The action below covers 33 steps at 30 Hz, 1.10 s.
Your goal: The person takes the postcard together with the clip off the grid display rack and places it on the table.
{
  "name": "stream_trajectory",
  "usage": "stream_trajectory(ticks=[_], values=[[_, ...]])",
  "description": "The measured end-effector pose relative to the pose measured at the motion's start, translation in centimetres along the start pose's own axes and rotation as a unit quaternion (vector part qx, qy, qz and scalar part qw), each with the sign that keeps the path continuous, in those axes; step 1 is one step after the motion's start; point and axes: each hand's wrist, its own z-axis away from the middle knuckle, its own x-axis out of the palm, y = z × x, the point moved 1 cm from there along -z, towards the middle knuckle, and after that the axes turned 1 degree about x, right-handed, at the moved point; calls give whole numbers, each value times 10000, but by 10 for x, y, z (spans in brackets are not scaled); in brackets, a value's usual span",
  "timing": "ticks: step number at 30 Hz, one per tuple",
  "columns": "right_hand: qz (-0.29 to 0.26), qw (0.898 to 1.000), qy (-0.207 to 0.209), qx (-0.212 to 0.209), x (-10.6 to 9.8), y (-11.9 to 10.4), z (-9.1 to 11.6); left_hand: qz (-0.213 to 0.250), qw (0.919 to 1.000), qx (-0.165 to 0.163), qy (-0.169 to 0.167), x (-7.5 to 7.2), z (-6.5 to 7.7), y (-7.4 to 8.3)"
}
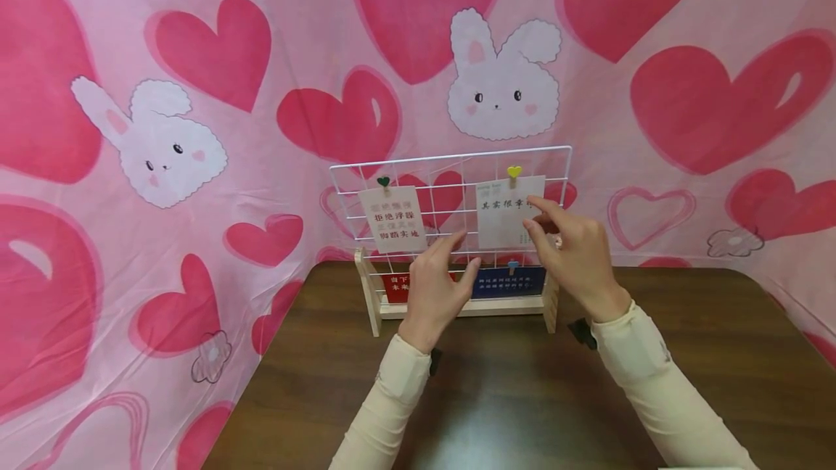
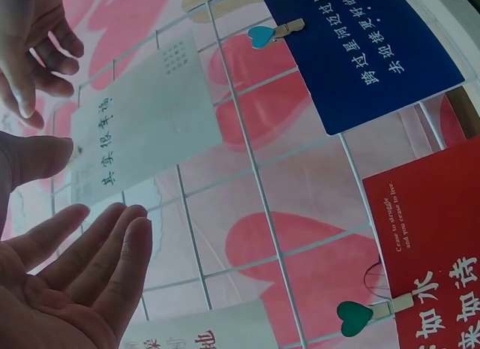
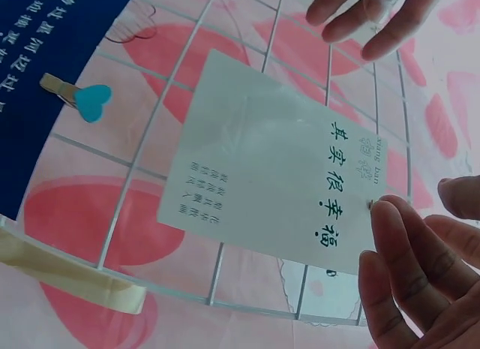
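Observation:
A white card (image 1: 499,227) with black writing hangs on the upper right of a white wire grid (image 1: 451,158), under a yellow heart clip (image 1: 514,172). At the card's right edge is my right hand (image 1: 578,252); its thumb stands apart from the fingers in the right wrist view, with nothing seen between them. My left hand (image 1: 434,285) is in front of the grid's lower middle, its fingers extended and holding nothing. Upper left hangs another white card (image 1: 395,220) with a green heart clip (image 1: 383,181). Below are a red card (image 1: 395,290), partly hidden by the left hand, and a blue card (image 1: 496,286).
A pale wooden stand (image 1: 369,299) holds the grid on a brown wooden table (image 1: 509,397). A blue heart clip (image 2: 262,37) fastens the blue card, and another green heart clip (image 2: 356,317) the red one. Behind hangs a pink cloth (image 1: 313,35) with hearts and rabbits.

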Motion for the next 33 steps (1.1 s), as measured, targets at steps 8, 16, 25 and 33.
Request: stream_trajectory(ticks=[8,16,25,33], values=[[66,9998,177,60,3,1,-15,25,9999,-90,-99,4,-12,2],[102,9996,262,-14,5,0,-31,272,9995,-119,-57,8,-18,4],[260,9994,211,72,10,-1,-48,306,9991,-214,-213,10,-23,5],[372,9988,270,181,13,-3,-65,324,9980,-347,-414,13,-29,9]])
